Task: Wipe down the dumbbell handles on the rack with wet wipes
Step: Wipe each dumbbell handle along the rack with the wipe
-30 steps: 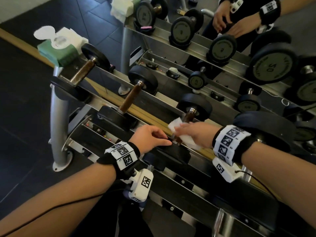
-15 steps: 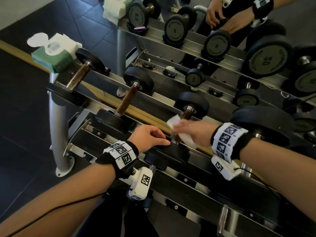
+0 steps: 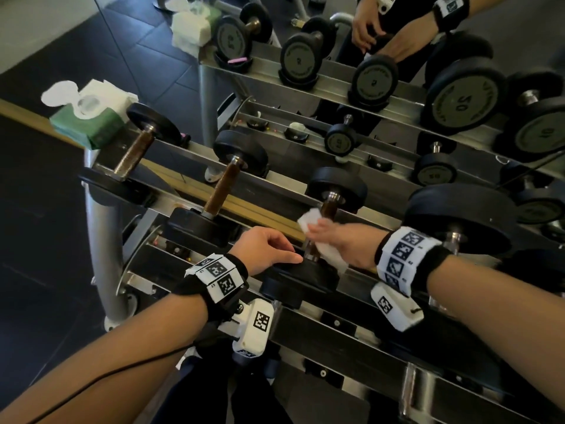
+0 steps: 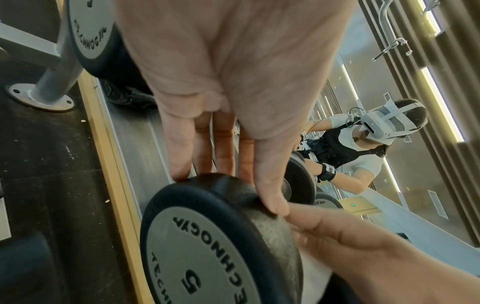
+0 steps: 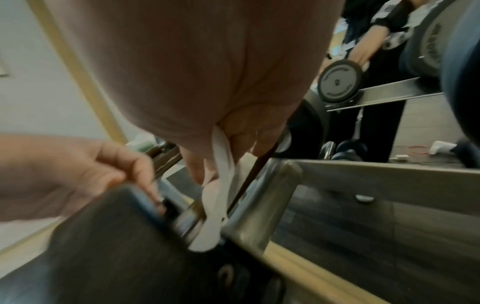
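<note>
On the top rail, the third dumbbell's brown handle shows above my right hand. That hand grips a white wet wipe folded round the handle, seen close in the right wrist view as the wipe against the handle. My left hand holds the near black head of the same dumbbell, its fingers hooked over the rim. The left wrist view has the left hand on top of the head marked 5.
A green pack of wet wipes sits on the rack's left end. Two more dumbbells with brown handles lie to the left, and a large one lies close on the right. A mirror behind reflects the rack.
Both hands stay on the same dumbbell. The right hand and the wipe have shifted only slightly on the handle.
</note>
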Available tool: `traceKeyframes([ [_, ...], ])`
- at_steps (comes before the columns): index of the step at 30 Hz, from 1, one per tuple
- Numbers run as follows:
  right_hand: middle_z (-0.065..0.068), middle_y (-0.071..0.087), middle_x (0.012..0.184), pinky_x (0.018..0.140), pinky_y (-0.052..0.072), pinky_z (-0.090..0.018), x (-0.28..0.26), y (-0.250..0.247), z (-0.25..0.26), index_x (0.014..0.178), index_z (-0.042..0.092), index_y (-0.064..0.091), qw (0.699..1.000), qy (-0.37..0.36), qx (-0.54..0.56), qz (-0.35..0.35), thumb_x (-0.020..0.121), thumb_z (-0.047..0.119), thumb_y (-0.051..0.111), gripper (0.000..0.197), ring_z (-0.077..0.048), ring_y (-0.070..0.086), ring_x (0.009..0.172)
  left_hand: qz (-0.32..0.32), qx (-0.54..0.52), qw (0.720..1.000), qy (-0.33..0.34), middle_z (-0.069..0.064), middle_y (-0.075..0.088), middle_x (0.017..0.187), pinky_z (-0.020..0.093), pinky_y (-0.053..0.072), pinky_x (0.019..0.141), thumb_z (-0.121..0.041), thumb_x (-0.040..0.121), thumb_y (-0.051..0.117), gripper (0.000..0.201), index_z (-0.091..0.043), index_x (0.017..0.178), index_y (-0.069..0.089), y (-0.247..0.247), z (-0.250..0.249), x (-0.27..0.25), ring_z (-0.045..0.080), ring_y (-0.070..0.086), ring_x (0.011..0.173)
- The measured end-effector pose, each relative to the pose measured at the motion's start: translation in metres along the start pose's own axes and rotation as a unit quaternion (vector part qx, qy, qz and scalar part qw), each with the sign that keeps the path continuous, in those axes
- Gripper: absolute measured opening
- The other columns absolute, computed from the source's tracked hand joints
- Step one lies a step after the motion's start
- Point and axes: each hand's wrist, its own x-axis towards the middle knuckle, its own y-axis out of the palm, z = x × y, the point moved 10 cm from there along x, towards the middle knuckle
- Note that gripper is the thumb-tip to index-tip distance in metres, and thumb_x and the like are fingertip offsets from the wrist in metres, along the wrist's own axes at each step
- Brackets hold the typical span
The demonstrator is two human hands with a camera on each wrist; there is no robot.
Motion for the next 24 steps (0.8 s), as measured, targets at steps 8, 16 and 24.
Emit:
traceKeyframes([
  [8, -0.007, -0.001, 0.166, 0.125, 0.005, -0.039, -0.010, -0.006, -0.010, 0.156, 0.009, 0.011, 0.994, 0.049, 0.052, -0.077, 0.095, -0.009, 0.046, 0.072, -0.022, -0.002, 0.153, 0.015, 0.006, 1.000, -0.005, -0.011, 0.071, 0.090, 0.025, 0.053, 0.077, -0.043, 0.074, 0.082, 0.018, -0.035, 0.087, 0.071, 0.002, 0.000, 0.001, 0.005, 0.066, 0.088],
  [16, 0.000, 0.002, 0.166, 0.122, 0.003, -0.032, -0.012, 0.012, -0.006, 0.156, 0.016, 0.015, 0.990, 0.034, 0.096, -0.096, 0.094, -0.007, 0.049, 0.075, -0.019, 0.001, 0.153, 0.020, 0.014, 1.000, -0.010, -0.024, 0.070, 0.084, 0.022, 0.053, 0.071, -0.049, 0.068, 0.083, 0.019, -0.047, 0.082, 0.071, 0.001, 0.002, 0.006, -0.001, 0.068, 0.080],
  [24, -0.008, 0.005, 0.166, 0.123, 0.005, -0.036, -0.009, 0.007, -0.014, 0.154, 0.004, 0.016, 0.968, 0.046, 0.172, -0.178, 0.095, -0.014, 0.034, 0.065, -0.026, 0.004, 0.153, 0.021, 0.009, 1.000, -0.013, -0.022, 0.072, 0.084, 0.028, 0.058, 0.077, -0.046, 0.069, 0.084, 0.018, -0.044, 0.082, 0.072, 0.001, 0.003, 0.007, 0.001, 0.069, 0.081],
])
